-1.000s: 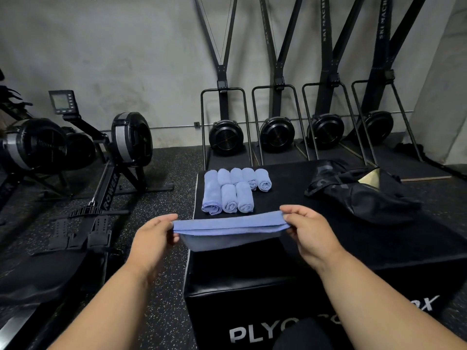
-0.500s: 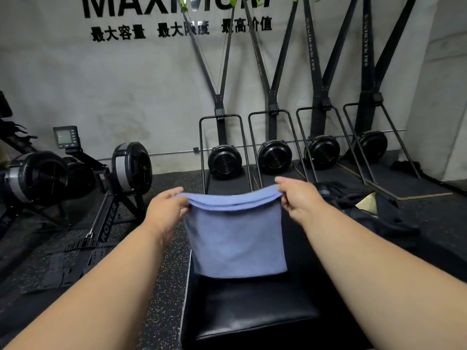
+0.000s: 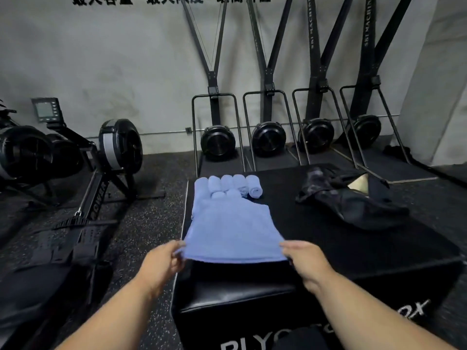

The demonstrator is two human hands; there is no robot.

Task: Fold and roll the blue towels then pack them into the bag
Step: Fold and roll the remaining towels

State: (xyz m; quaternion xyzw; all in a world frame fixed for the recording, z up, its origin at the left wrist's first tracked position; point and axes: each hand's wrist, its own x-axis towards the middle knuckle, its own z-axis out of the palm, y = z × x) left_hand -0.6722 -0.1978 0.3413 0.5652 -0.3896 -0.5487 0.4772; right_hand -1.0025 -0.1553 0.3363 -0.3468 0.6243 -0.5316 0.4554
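Left hand [image 3: 161, 263] pinches the near-left corner of a folded blue towel [image 3: 232, 231]; right hand [image 3: 304, 261] pinches the near-right corner. Towel spread flat between them, doubled at the near edge, plain pale blue, slightly blurred. Just beyond its far edge: rolled blue towels [image 3: 232, 185] in rows. Beyond the right hand, a crumpled black bag [image 3: 351, 198] on the black box [image 3: 328, 238].

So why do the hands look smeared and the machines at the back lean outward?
Head view: motion blur softens the left hand, the right hand and the blue towel they pinch; the wide-angle lens bows the ski machines outward; dim light swallows detail in the black bag on the black box.
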